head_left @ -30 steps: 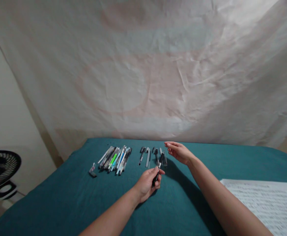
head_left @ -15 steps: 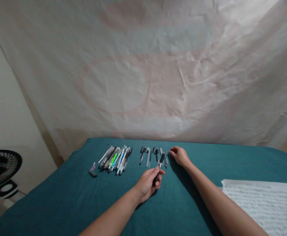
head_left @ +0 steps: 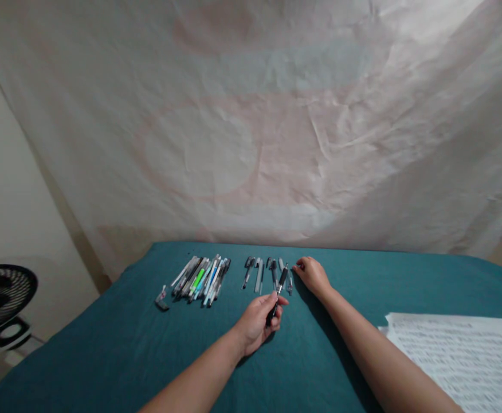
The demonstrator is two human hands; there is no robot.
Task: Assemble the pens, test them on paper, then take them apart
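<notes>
My left hand [head_left: 257, 322] is closed around a black pen [head_left: 283, 276], which points up and away from me with its lower end inside the fingers. Beyond it lies a spaced row of pens: a black-capped pen [head_left: 248, 272], a grey pen [head_left: 258, 275], a dark pen [head_left: 274, 274] and a short clear piece [head_left: 290, 285] at the right end. My right hand [head_left: 313, 275] rests on the cloth just right of that row. Its fingers are curled with the tips together; whatever they may hold is hidden.
A bundle of many pens [head_left: 202, 280] lies to the left, with a small dark and clear object [head_left: 161, 299] beside it. Printed paper [head_left: 457, 355] is at the right on the green cloth [head_left: 148, 355]. A black fan [head_left: 6, 301] stands off the table's left side.
My right hand has shifted very slightly left, toward the end of the pen row. The left hand keeps the black pen in almost the same place.
</notes>
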